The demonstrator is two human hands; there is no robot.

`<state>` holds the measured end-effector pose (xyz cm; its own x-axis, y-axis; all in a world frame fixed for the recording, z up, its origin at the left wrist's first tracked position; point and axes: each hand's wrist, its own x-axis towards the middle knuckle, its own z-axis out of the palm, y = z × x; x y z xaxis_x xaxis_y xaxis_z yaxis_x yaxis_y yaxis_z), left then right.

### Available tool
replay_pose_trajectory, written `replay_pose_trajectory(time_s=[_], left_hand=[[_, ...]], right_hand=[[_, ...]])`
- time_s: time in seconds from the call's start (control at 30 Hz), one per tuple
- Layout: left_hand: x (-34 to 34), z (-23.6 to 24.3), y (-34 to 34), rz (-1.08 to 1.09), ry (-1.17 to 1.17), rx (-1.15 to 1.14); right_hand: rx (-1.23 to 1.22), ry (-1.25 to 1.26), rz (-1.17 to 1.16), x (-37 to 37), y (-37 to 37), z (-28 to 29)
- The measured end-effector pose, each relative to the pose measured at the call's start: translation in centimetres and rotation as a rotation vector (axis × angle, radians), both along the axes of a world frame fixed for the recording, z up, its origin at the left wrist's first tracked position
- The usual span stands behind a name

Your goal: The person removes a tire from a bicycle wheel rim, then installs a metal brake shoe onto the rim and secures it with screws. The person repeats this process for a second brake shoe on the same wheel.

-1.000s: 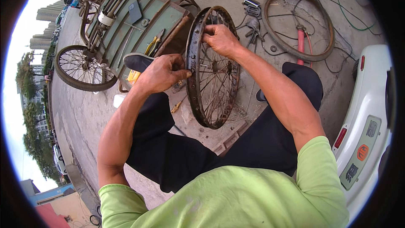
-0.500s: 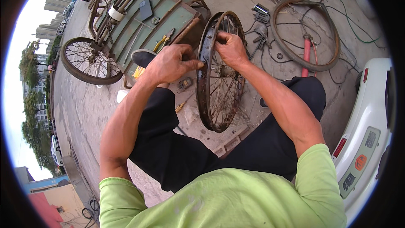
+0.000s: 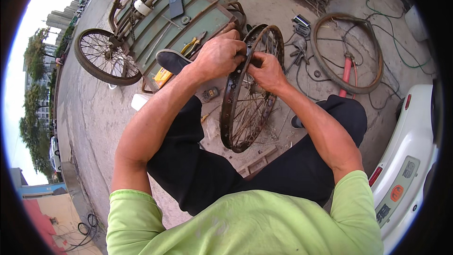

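Observation:
An old, rusty spoked wheel rim [image 3: 226, 125] without a tyre stands tilted between my legs. My left hand [image 3: 222, 54] is at the upper left side of the rim, fingers curled and pressed against it; anything small in them is hidden. My right hand [image 3: 265, 72] has its fingers closed on the inner side of the rim, among the spokes, just below and right of my left hand.
An overturned green cargo tricycle [image 3: 165, 33] holds pliers [image 3: 192, 46] and a phone [image 3: 175, 5]. On the right lie a loose tyre [image 3: 375, 66], a red pump [image 3: 347, 73], gloves [image 3: 299, 47] and cables. A white vehicle [image 3: 406, 141] stands at right, a low wooden frame [image 3: 257, 160] between my legs.
My left hand has moved up and right along the rim, its fingers now higher. My right hand appears lower on the rim. The whole view has shifted slightly.

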<state>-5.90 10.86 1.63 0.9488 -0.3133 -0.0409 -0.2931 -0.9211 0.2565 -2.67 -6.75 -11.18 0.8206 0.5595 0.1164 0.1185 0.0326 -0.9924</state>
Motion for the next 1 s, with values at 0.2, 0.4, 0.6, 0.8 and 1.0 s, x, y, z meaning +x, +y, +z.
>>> replay_pose_trajectory(time_s=[0.2,0.4,0.6,0.8,1.0], left_hand=[[-0.3,-0.7,0.1,-0.067,-0.038,-0.046],[0.1,-0.1,0.2,-0.061,-0.049,-0.023],[-0.2,0.0,0.0,-0.136,-0.062,-0.046],[-0.2,0.2,0.0,-0.132,-0.068,0.005],[-0.7,0.2,-0.3,-0.134,-0.033,-0.039]], right_hand=[[-0.074,0.032,0.031,0.5,-0.6,0.4],[-0.015,0.018,0.031,0.5,-0.5,0.0],[-0.012,0.013,0.033,0.4,-0.5,-0.7],[0.021,0.022,0.028,-0.1,-0.7,-0.4],[0.052,0.045,0.022,-0.7,-1.0,0.0]])
